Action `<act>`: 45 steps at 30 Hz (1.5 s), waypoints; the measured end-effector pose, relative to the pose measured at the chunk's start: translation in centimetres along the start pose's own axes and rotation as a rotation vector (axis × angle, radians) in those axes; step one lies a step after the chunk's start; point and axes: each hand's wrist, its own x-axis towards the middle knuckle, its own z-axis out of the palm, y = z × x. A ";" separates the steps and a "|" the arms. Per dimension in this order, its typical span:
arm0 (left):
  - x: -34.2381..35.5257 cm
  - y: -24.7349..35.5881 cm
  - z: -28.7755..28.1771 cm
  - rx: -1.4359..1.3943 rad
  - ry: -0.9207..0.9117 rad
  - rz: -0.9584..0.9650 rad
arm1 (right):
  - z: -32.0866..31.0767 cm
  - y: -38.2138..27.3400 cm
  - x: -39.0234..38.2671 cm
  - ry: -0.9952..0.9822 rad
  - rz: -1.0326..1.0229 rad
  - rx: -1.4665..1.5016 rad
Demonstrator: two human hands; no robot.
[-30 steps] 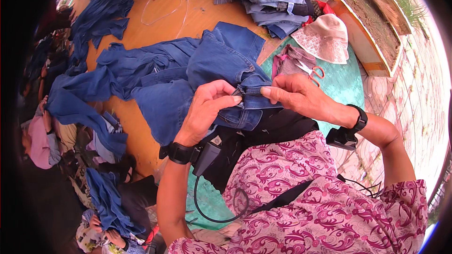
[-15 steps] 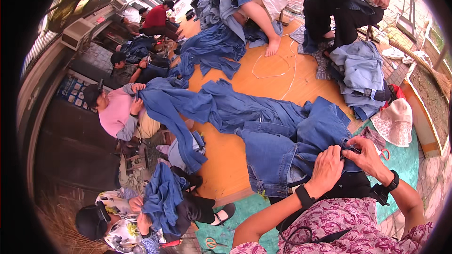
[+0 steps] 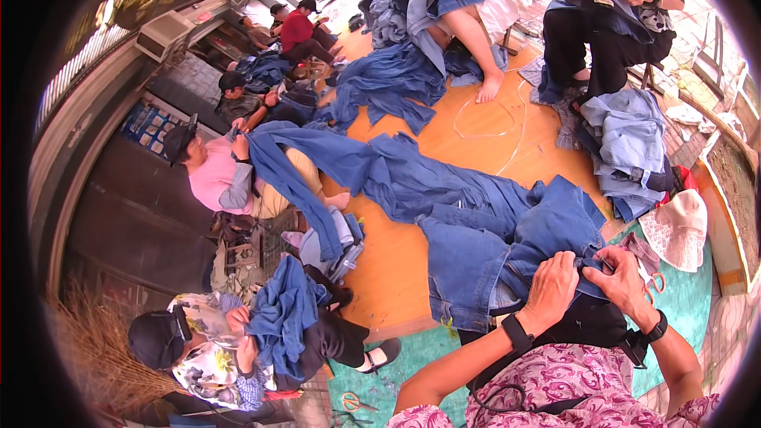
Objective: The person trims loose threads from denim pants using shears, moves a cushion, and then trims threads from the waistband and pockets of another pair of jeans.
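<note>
Both hands pinch the same spot on the dark blue jeans (image 3: 507, 230): left hand (image 3: 551, 289) fingers curled shut on a denim fold, right hand (image 3: 622, 273) closed on the cloth just beside it, fingertips nearly touching. Jeans lie on the orange floor mat (image 3: 396, 261), near end bunched in the person's lap at the mat's lower right edge, long axis running up and left toward a seated person in a pink shirt (image 3: 210, 178) at the far left edge, who holds the far end. White sun hat (image 3: 674, 230) sits just right of the hands on a green mat (image 3: 678, 309). Orange-handled scissors (image 3: 654, 284) lie beside the right hand. Black wristband on each wrist.
</note>
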 end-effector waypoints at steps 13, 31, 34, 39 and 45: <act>3.7 -1.6 -5.6 -0.510 -0.328 -0.245 | -1.6 -1.4 3.2 -0.346 -0.041 0.263; 4.3 -6.8 -3.2 -0.980 -0.635 -0.608 | -0.7 -1.7 2.4 -0.294 -0.342 -0.314; 4.0 -7.0 -2.4 -1.034 -0.608 -0.669 | -0.5 -2.3 2.7 -0.275 -0.355 -0.390; 3.4 -7.0 -2.1 -1.120 -0.623 -0.746 | -0.1 -2.9 2.9 -0.274 -0.289 -0.484; 1.9 -7.7 -0.9 -1.299 -0.589 -0.724 | 0.7 -4.4 2.7 -0.256 -0.252 -0.637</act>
